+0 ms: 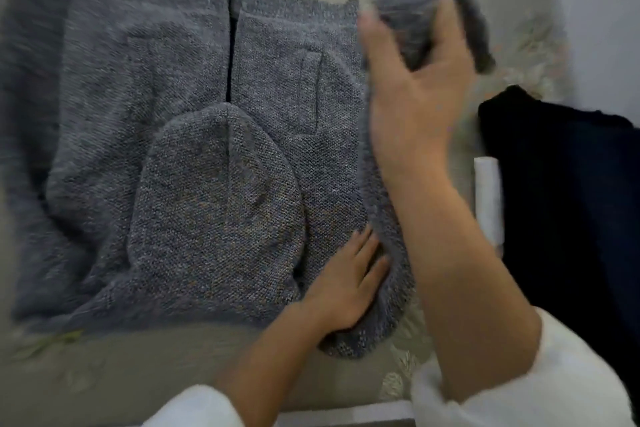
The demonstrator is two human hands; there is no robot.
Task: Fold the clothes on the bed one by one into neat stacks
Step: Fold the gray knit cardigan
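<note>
A grey knit cardigan (173,97) lies spread flat across the bed (138,374). Its hood (214,191) is folded onto the body, on the side nearest the person. The left hand (343,288) rests on the cardigan just right of the hood, fingers (367,246) straight and pressed flat on the knit near its right edge. The right hand (415,104) is raised above the bed, its fingers curled round the sleeve (415,0), which it holds up in a bunch; the picture is blurred there. The sleeve's fabric runs down from that hand, past the forearm, to the shoulder beside the left hand. To the right on the bed lies a dark garment (571,201), with a narrow white thing (488,198) at its near edge; what it is I cannot tell. Both wrists show white cuffs (571,374).
</note>
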